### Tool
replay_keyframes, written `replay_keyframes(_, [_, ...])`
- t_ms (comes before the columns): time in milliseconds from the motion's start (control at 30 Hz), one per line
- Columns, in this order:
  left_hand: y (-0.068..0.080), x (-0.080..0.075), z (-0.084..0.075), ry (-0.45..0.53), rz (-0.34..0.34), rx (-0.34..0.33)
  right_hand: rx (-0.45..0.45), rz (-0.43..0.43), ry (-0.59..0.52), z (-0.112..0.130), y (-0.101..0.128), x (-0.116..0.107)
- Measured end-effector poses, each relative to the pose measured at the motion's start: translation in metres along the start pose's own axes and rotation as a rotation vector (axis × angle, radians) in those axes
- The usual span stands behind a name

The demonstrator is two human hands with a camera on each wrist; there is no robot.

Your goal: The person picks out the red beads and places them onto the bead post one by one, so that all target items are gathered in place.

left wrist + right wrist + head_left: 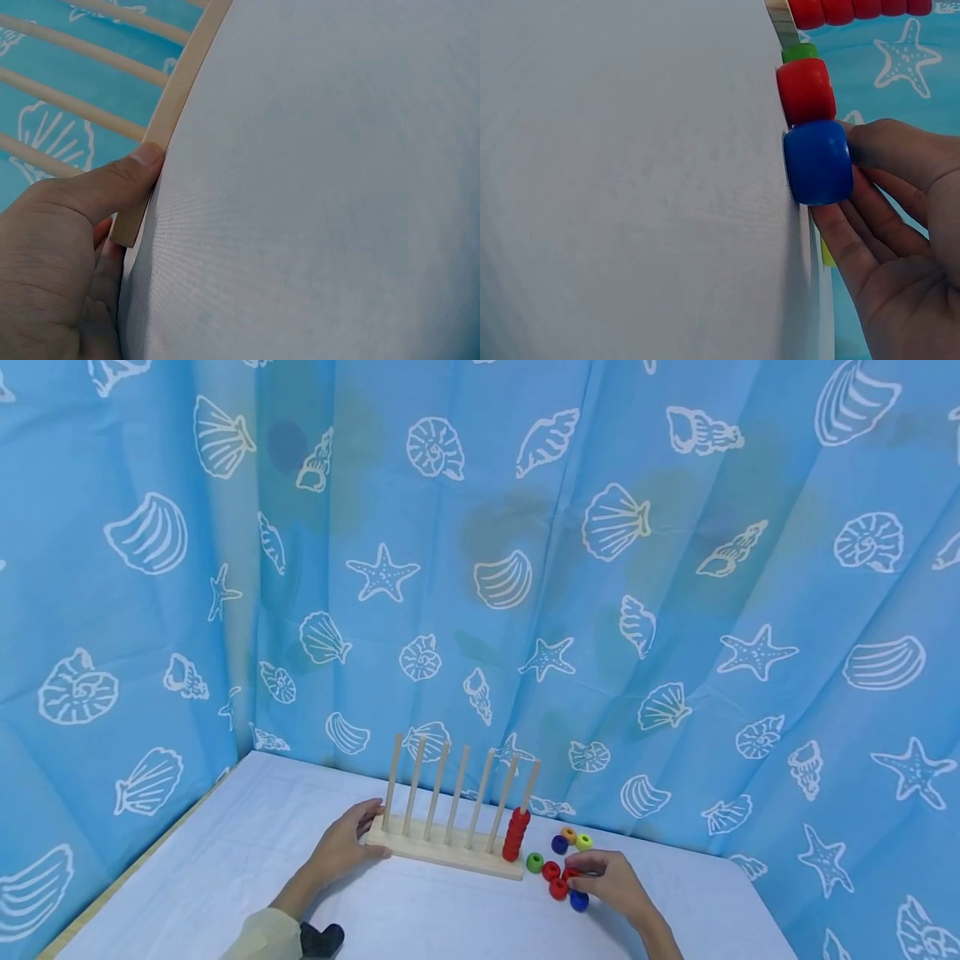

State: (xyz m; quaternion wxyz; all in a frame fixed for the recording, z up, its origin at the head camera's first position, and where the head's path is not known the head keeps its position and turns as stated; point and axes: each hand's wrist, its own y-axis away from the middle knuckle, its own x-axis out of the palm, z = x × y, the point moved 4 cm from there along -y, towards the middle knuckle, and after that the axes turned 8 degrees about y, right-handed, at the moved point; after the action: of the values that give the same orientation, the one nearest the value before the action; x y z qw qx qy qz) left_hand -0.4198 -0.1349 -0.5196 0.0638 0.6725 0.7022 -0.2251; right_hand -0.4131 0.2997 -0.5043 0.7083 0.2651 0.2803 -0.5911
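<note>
L arm (294, 892) fwd | L hand (345, 845) gripping rack (450, 853) end | R hand (611, 881) pinching red bead (570, 873)

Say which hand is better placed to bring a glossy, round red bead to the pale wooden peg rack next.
Probably the right hand: its grasp is around a red bead, while the left hand holds the rack by its far end.

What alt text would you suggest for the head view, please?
A person's left hand grips a wooden rack of seven pegs, the rightmost stacked with red beads; the right hand holds a red bead among loose coloured beads. A blue seashell curtain hangs behind.
</note>
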Motion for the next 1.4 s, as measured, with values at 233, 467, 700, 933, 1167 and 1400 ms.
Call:
replay_keyframes(233, [0.000,-0.001,0.000,0.004,0.008,-0.003,0.030,-0.055,0.014,0.002,0.000,-0.001])
replay_keyframes(467, [0.000,0.000,-0.001,-0.014,0.008,0.005,0.055,-0.188,0.023,0.017,0.004,-0.010])
replay_keyframes(700, [0.000,0.000,-0.002,-0.009,0.008,0.005,0.070,-0.262,-0.019,0.023,0.007,-0.015])
replay_keyframes(933, [0.000,-0.001,0.000,-0.019,0.006,0.010,0.045,-0.321,-0.064,0.021,0.005,-0.021])
replay_keyframes(1167, [-0.001,0.000,0.000,-0.017,0.010,-0.010,0.003,-0.356,-0.073,0.035,0.008,-0.030])
replay_keyframes(1400, [-0.001,0.000,-0.001,-0.015,0.007,-0.024,-0.074,-0.392,-0.100,0.064,0.017,-0.039])
